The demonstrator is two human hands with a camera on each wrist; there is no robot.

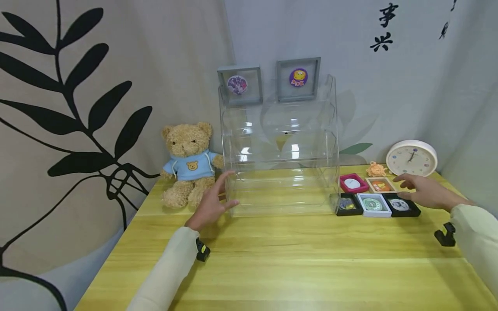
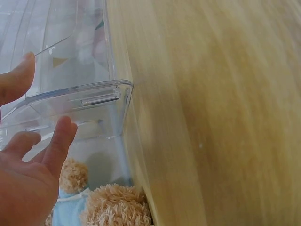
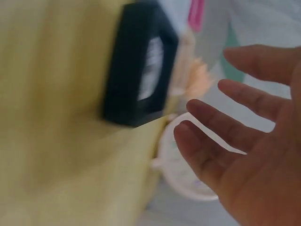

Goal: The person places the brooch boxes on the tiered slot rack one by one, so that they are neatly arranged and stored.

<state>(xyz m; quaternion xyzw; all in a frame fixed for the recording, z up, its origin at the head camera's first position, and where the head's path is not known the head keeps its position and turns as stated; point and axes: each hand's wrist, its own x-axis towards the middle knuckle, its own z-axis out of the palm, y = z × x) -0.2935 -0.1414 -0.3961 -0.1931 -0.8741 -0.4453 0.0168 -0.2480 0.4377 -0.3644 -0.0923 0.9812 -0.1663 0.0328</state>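
A clear, tiered acrylic display stand (image 1: 281,162) rises from the middle of the table. My left hand (image 1: 212,202) is at its left side edge, thumb and fingers spread; in the left wrist view, the stand's side panel (image 2: 89,96) runs between thumb and fingers. Two grey frames with round badges, one purple-and-white (image 1: 238,85) and one with a yellow character (image 1: 298,77), stand on the top tier. My right hand (image 1: 429,193) hovers with loosely bent, empty fingers beside a black badge frame (image 1: 400,204). Next to that lie a white frame (image 1: 374,204) and another black frame (image 1: 349,204).
Behind the front row lie a magenta frame (image 1: 353,183) and a pale wooden frame (image 1: 381,185). A round white clock (image 1: 411,158) and a small orange figurine (image 1: 376,169) stand at the back right. Left of the stand sits a teddy bear (image 1: 189,166) in a blue top.
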